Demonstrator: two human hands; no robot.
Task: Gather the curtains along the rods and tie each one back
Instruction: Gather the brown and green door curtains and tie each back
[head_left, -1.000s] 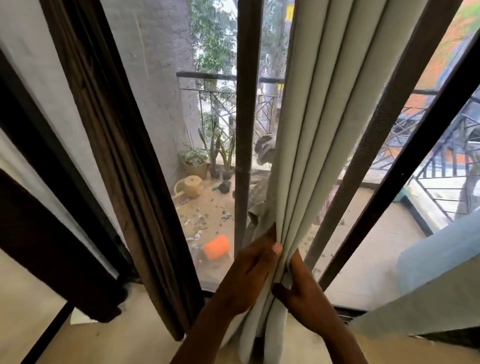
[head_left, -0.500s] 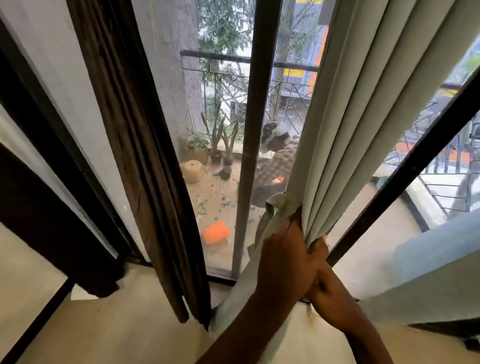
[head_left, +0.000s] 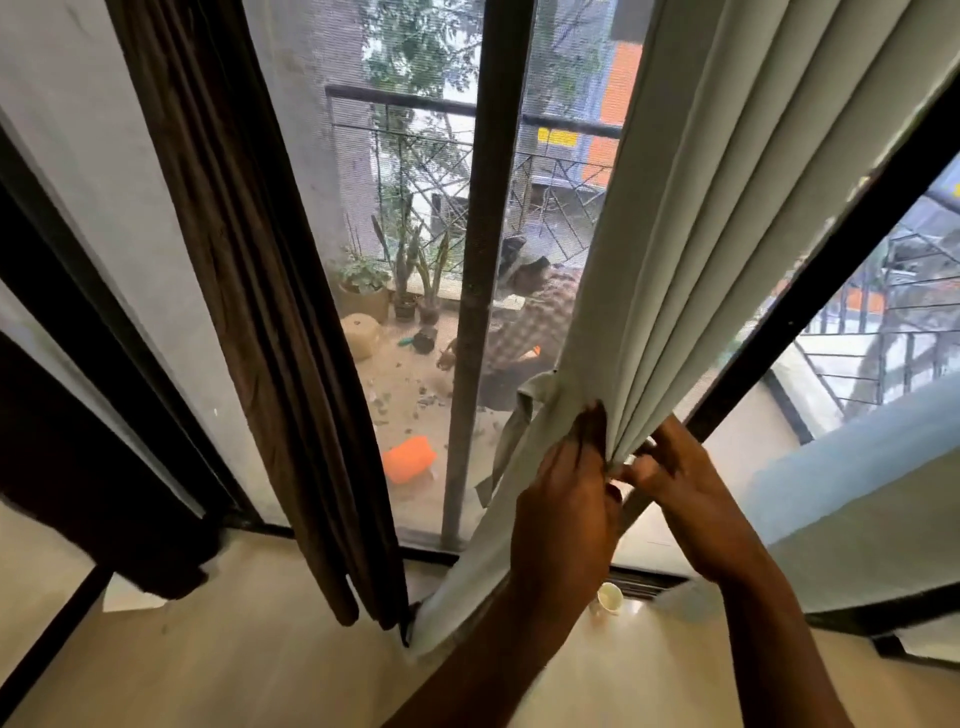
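Two hands: both on the pale curtain (head_left: 701, 234), meeting at its gathered waist
view: head – the only one I've got
left hand (head_left: 566, 499): fingers curled round the bunched folds from the left, clamped on the cloth
right hand (head_left: 685, 493): fingers bent and close together, pinching the same bunch from the right, tips touching the left hand; I can't tell whether anything small sits between them
pale curtain: pleats fan up and to the right from the grip; below it the cloth drops to the floor (head_left: 234, 665) by the window's lower track
loose strip (head_left: 514, 426): narrow piece of the same pale cloth, hanging just left of the grip
brown curtain (head_left: 249, 260): bunched, hanging left of the frame post (head_left: 483, 260), well apart from both hands
paper cup (head_left: 609, 597): on the floor near the track, between the two wrists as I see it
outside: through the mesh, a balcony (head_left: 410, 384) with potted plants (head_left: 363, 291) and an orange object (head_left: 409, 460) on the ground – a person in a checked shirt (head_left: 540, 322) crouches there, partly behind the pale curtain
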